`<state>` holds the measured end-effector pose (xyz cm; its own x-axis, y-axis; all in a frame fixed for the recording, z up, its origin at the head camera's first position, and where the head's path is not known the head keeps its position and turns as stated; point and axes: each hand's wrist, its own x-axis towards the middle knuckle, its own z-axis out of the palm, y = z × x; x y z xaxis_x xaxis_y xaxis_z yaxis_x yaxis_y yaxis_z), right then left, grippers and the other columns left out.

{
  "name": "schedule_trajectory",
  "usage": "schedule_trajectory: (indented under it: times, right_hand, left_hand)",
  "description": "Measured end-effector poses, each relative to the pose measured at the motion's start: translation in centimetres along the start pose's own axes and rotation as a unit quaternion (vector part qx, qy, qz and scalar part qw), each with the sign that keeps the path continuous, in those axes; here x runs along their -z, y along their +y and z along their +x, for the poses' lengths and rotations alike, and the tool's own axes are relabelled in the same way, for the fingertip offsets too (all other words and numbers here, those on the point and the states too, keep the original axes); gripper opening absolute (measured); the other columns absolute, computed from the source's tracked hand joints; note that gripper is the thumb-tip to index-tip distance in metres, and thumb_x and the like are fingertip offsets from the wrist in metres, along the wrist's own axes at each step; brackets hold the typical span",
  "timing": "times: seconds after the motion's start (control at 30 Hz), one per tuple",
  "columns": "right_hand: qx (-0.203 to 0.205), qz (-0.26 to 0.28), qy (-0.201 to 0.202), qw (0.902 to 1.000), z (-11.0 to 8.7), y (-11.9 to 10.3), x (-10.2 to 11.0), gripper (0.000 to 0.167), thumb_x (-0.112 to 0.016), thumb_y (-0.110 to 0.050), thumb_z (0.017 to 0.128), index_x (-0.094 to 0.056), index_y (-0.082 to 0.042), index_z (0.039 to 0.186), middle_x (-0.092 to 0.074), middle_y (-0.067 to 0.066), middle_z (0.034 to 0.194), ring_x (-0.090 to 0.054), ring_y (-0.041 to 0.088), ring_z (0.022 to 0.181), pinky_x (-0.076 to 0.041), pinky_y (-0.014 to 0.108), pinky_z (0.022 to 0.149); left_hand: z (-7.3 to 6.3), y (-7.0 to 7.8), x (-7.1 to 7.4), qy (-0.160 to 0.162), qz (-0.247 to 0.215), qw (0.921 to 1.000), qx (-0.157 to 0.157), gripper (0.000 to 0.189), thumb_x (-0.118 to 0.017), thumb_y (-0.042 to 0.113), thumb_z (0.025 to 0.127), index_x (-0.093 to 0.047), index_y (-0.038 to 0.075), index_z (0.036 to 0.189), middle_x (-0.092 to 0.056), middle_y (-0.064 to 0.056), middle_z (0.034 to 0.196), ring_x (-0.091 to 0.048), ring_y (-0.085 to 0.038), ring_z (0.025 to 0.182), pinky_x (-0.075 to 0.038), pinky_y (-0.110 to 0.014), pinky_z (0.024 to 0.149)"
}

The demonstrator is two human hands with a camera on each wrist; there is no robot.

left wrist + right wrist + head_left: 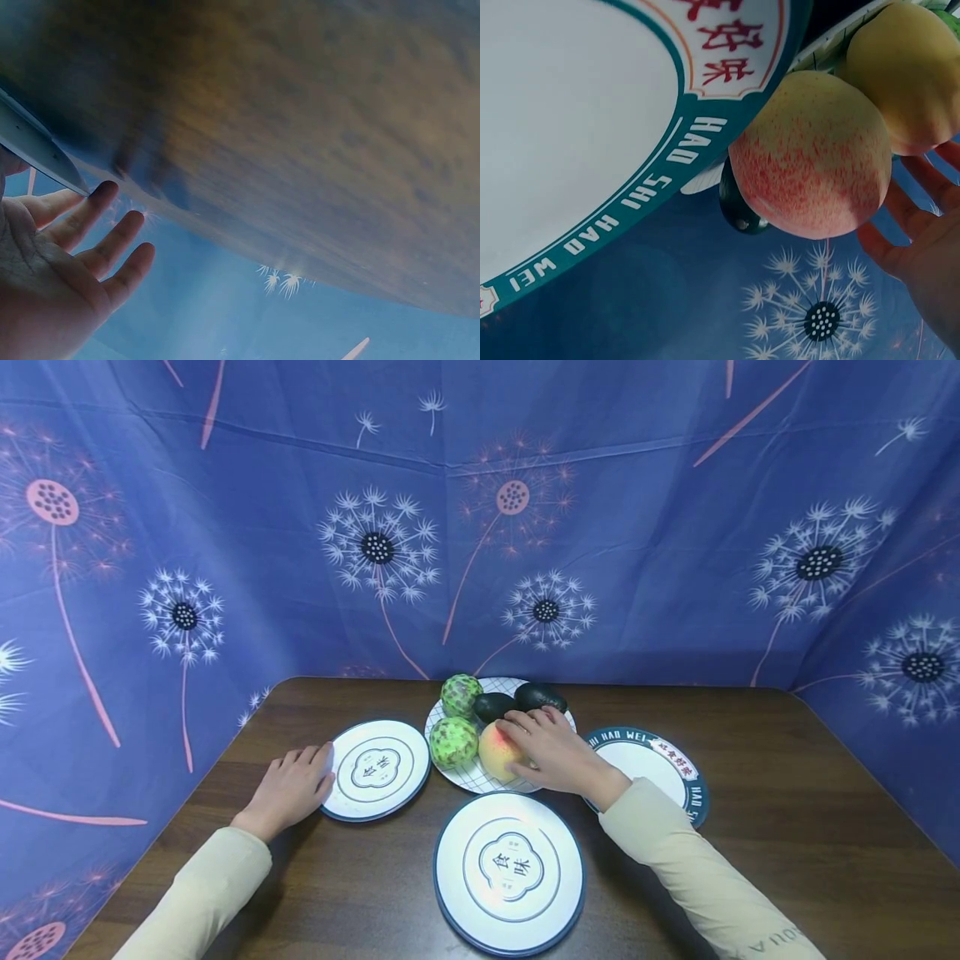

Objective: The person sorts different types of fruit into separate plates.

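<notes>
Peach: the pink-yellow peach (497,750) sat on the near edge of the checked plate (468,777) in the middle of the table, touching the lower green fruit (453,742).
Right hand: the right hand (551,749) lay over the peach, fingers spread and resting on top of it. Honestly couldn't tell if they'd closed round it or were just touching. The wrist view had the peach (814,154) right beside the open palm (930,255), with a second yellowish fruit (911,75) next to it.
Left hand: the left hand (291,787) was flat on the wooden table (787,827), fingers relaxed and straight, tips at the rim of the left white plate (375,768). Not holding anything.
Other fruit: another green bumpy one (461,693) and two dark avocados (525,700) at the back of the checked plate.
Other plates: a blue-rimmed white plate (508,870) nearest the person, and a teal-rimmed plate (660,764) partly under the right wrist.
Backdrop: blue dandelion-print cloth (480,527) all around.
</notes>
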<state>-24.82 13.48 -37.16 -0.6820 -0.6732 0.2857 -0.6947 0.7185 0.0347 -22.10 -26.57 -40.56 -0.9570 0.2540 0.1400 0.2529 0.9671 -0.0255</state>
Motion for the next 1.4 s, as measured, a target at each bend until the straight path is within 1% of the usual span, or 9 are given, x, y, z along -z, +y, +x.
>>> schedule_trajectory:
  times: [0.17, 0.3, 0.4, 0.57, 0.67, 0.8, 1.1, 1.4]
  right_hand:
    - [0.001, -0.009, -0.006, 0.9999, 0.2, -0.1, -0.3, 0.070, -0.061, -0.050, 0.080, -0.040, -0.016, 0.137, -0.046, 0.005, 0.136, -0.045, 0.027, 0.120, -0.028, 0.051, 0.106]
    - [0.000, 0.008, -0.010, 0.9999, 0.2, -0.2, -0.5, 0.074, -0.064, -0.049, 0.078, -0.037, -0.016, 0.139, -0.044, 0.006, 0.138, -0.044, 0.028, 0.120, -0.026, 0.052, 0.106]
    - [0.002, 0.023, -0.006, 0.9997, 0.3, -0.2, -0.7, 0.076, -0.065, -0.048, 0.077, -0.037, -0.014, 0.139, -0.044, 0.008, 0.138, -0.045, 0.029, 0.120, -0.027, 0.053, 0.106]
    - [0.000, 0.032, -0.008, 0.9995, 0.4, -0.4, -0.8, 0.080, -0.068, -0.047, 0.075, -0.035, -0.014, 0.140, -0.043, 0.009, 0.138, -0.046, 0.030, 0.118, -0.027, 0.053, 0.105]
    - [-0.004, 0.033, -0.016, 0.9993, 0.5, -0.4, -0.9, 0.082, -0.069, -0.047, 0.074, -0.033, -0.014, 0.141, -0.041, 0.009, 0.139, -0.045, 0.030, 0.118, -0.026, 0.053, 0.106]
    - [-0.006, 0.033, -0.023, 0.9992, 0.6, -0.5, -1.1, 0.084, -0.070, -0.046, 0.074, -0.032, -0.014, 0.142, -0.040, 0.009, 0.140, -0.045, 0.030, 0.118, -0.025, 0.053, 0.107]
    - [-0.007, 0.036, -0.022, 0.9991, 0.7, -0.5, -1.2, 0.087, -0.074, -0.044, 0.071, -0.032, -0.014, 0.141, -0.041, 0.009, 0.138, -0.046, 0.031, 0.117, -0.025, 0.055, 0.106]
    - [0.003, 0.032, -0.016, 0.9993, 0.9, -0.3, -1.5, 0.087, -0.075, -0.044, 0.069, -0.033, -0.014, 0.140, -0.043, 0.009, 0.135, -0.048, 0.030, 0.114, -0.029, 0.053, 0.105]
  left_hand:
    - [0.0, 0.1, 0.1, 0.002, 0.004, 1.0000, 0.002, 0.052, -0.049, 0.026, 0.091, -0.041, -0.004, 0.132, -0.050, -0.026, 0.125, -0.045, -0.047, 0.114, -0.035, -0.061, 0.092]
    - [0.1, 0.0, 0.0, 0.003, 0.008, 1.0000, 0.000, 0.052, -0.048, 0.026, 0.091, -0.040, -0.004, 0.132, -0.051, -0.026, 0.125, -0.046, -0.047, 0.113, -0.035, -0.062, 0.092]
    - [0.1, 0.0, 0.0, 0.004, 0.008, 1.0000, 0.000, 0.052, -0.048, 0.027, 0.091, -0.040, -0.004, 0.132, -0.051, -0.026, 0.125, -0.046, -0.047, 0.113, -0.035, -0.062, 0.092]
    - [0.1, 0.0, -0.1, 0.004, 0.009, 0.9999, 0.001, 0.052, -0.047, 0.026, 0.091, -0.041, -0.004, 0.132, -0.051, -0.026, 0.124, -0.046, -0.047, 0.113, -0.035, -0.062, 0.091]
    - [0.1, 0.0, -0.2, 0.006, 0.009, 0.9999, 0.002, 0.051, -0.047, 0.026, 0.091, -0.041, -0.005, 0.132, -0.051, -0.026, 0.124, -0.046, -0.047, 0.113, -0.035, -0.062, 0.091]
    - [0.1, 0.0, -0.2, 0.007, 0.007, 0.9999, 0.005, 0.052, -0.047, 0.026, 0.091, -0.041, -0.005, 0.132, -0.051, -0.026, 0.125, -0.045, -0.047, 0.114, -0.034, -0.062, 0.092]
    - [0.0, 0.1, 0.0, 0.015, 0.001, 0.9999, 0.004, 0.050, -0.050, 0.024, 0.090, -0.043, -0.004, 0.131, -0.052, -0.026, 0.122, -0.047, -0.047, 0.112, -0.035, -0.061, 0.091]
    - [0.1, 0.0, -0.3, 0.012, 0.004, 0.9999, 0.006, 0.050, -0.048, 0.024, 0.090, -0.042, -0.004, 0.131, -0.052, -0.026, 0.123, -0.046, -0.047, 0.112, -0.035, -0.061, 0.092]
